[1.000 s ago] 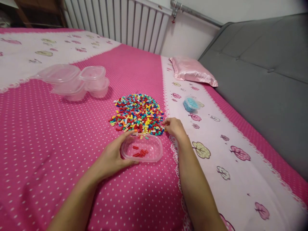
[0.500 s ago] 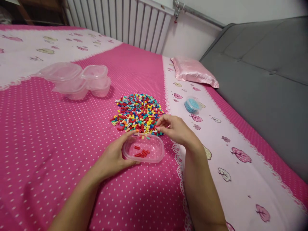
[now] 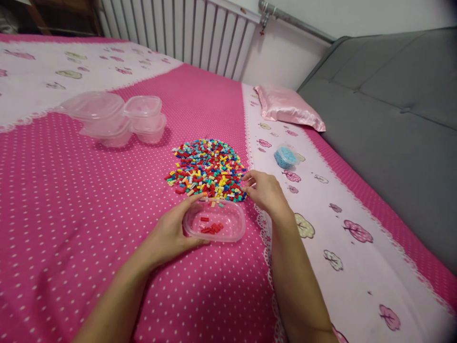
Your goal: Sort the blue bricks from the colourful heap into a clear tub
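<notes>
A clear plastic container [image 3: 238,231] sits on the pink polka-dot bedspread in front of me, with several small red toy bricks [image 3: 213,228] inside. My left hand [image 3: 171,232] grips its left end, thumb at the near side and fingers at the far rim. Just beyond lies a heaped pile of small multicoloured toy bricks [image 3: 210,166]. At the pile's right edge is my right hand [image 3: 264,189], its fingers bent and the thumb and index tips a little apart. I make out no brick between them.
Stacked clear containers [image 3: 107,119] stand at the far left. To the right is a small container of blue pieces [image 3: 286,157]. A pink pillow [image 3: 285,107] lies near the grey headboard [image 3: 385,105]; a white radiator [image 3: 178,33] is at the back.
My right hand has shifted right, from over the pile's near right part to its edge, and its thumb and index look further apart. My left hand and the container stay in place.
</notes>
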Demonstrator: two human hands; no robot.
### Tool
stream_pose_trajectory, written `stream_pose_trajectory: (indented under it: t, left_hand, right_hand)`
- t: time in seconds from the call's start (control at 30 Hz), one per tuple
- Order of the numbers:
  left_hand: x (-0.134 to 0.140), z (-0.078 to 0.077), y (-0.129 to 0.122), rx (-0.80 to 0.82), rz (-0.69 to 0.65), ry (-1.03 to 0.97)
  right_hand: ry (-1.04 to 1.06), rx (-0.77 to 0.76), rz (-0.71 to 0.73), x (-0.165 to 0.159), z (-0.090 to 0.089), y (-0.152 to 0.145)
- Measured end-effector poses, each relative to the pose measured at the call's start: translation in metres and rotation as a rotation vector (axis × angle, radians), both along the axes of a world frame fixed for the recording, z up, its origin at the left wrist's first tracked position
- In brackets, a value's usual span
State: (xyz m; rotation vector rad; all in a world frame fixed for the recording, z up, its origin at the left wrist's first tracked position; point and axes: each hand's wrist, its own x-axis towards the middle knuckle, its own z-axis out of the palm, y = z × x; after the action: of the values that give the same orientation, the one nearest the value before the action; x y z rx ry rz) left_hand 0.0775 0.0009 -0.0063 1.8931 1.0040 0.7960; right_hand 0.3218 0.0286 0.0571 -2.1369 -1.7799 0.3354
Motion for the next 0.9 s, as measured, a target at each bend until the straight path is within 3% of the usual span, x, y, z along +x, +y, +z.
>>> stream_pose_trajectory:
  t: [0.17, 0.37, 0.57, 0.9]
  left_hand:
    - [0.000, 0.001, 0.000, 0.003, 0.007, 0.020]
    - [0.000, 0.003, -0.001, -0.013, 0.020, 0.026]
    - [-0.001, 0.002, -0.001, -0.029, 0.010, 0.018]
    - [-0.002, 0.002, -0.001, -0.023, -0.003, 0.029]
  right_hand:
    - [-0.083, -0.155, -0.035, 0.002, -0.018, 0.014]
    - [-0.165, -0.265, -0.073, 0.015, -0.021, 0.014]
    - [-0.166, -0.239, -0.128, 0.030, -0.020, 0.014]
    - [-0.178, -0.183, -0.152, 0.025, -0.016, 0.012]
